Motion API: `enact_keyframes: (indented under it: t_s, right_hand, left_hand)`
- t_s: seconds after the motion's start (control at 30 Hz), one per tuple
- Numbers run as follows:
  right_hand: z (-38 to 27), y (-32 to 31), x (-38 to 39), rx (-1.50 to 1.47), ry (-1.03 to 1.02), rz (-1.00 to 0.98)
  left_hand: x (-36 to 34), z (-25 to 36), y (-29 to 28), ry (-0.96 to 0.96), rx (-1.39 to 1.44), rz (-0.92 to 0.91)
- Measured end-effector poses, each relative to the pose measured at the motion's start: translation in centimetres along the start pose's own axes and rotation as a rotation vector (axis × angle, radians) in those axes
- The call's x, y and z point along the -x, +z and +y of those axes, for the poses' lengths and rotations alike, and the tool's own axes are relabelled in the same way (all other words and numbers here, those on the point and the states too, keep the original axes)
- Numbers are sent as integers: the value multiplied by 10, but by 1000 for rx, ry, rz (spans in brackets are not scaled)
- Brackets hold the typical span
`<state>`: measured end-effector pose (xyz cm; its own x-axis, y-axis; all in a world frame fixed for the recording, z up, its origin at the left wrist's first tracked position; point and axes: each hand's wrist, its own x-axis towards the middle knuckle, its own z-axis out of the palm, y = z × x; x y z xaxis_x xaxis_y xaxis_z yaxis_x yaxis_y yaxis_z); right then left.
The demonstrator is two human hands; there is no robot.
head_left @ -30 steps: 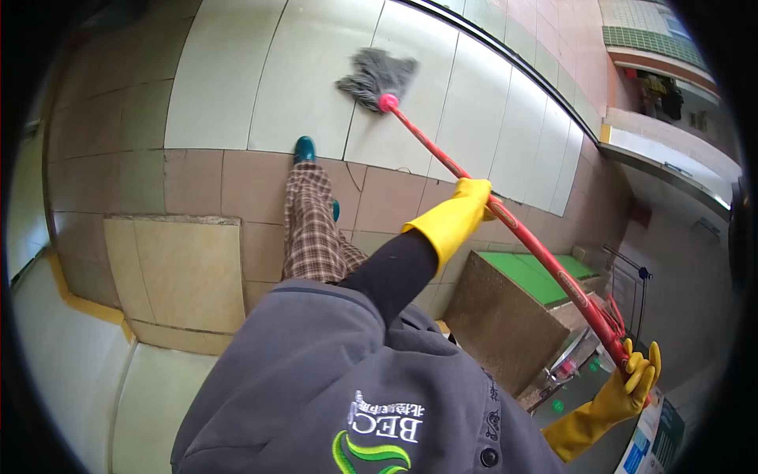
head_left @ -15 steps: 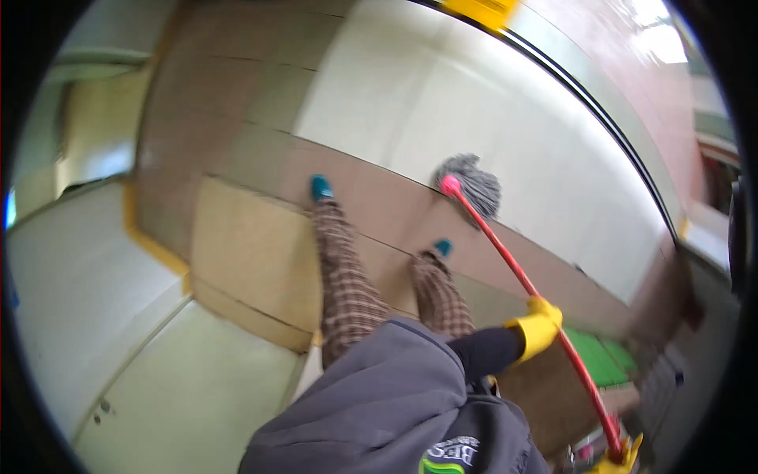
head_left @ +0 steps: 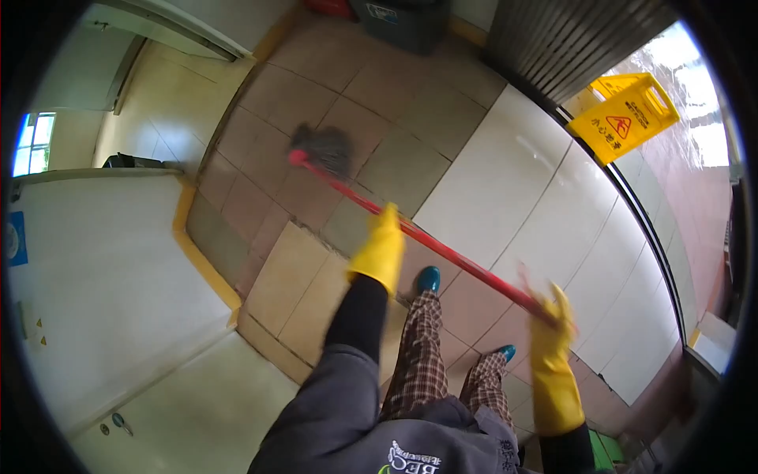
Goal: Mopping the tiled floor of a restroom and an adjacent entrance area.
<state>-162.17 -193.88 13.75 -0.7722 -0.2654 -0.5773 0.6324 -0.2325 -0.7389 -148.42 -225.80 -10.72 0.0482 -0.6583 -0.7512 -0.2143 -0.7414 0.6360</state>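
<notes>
Mop point(head_left: 438, 248); probably a bin point(head_left: 407, 28) beyond.

To my right I see a yellow sign point(head_left: 626, 118) near a slatted panel point(head_left: 572, 35); ahead, a dark bin point(head_left: 404, 25); far left, a bright window point(head_left: 34, 144)

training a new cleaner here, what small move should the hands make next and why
Perhaps draw the grey string mop head closer to the teal shoes: it is well out over the pinkish-brown floor tiles, and the yellow-gloved left hand and right hand both hold the red pole handle.
</notes>
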Motion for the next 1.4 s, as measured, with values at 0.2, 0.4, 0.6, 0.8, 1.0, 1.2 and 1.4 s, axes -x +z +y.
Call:
enact_keyframes:
  t_s: [0.2, 0.4, 0.6, 0.8, 1.0, 1.2, 1.4]
  right_hand:
    - [162, 308, -59, 150, -55, -732]
    - [166, 307, -36, 186, 42, -854]
    - [-10, 199, -3, 535, 125, -865]
    - [-191, 48, 74, 296, 130, -600]
    - [-295, -102, 196, 273, -91, -454]
    - [-362, -205, 275, 194, -415, -178]
    - [-395, -284, 325, 188, -511, -4]
  left_hand:
    - [-35, 197, -79, -26, 273, -1]
    - [-42, 197, -110, -139, 167, -54]
    - [-12, 100, -124, -247, 139, -37]
    - [164, 24, -18, -479, 169, -267]
    - [321, -79, 56, -731, -138, -274]
    - [452, -172, 133, -791, -259, -850]
    - [542, -232, 218, -1270, -390, -925]
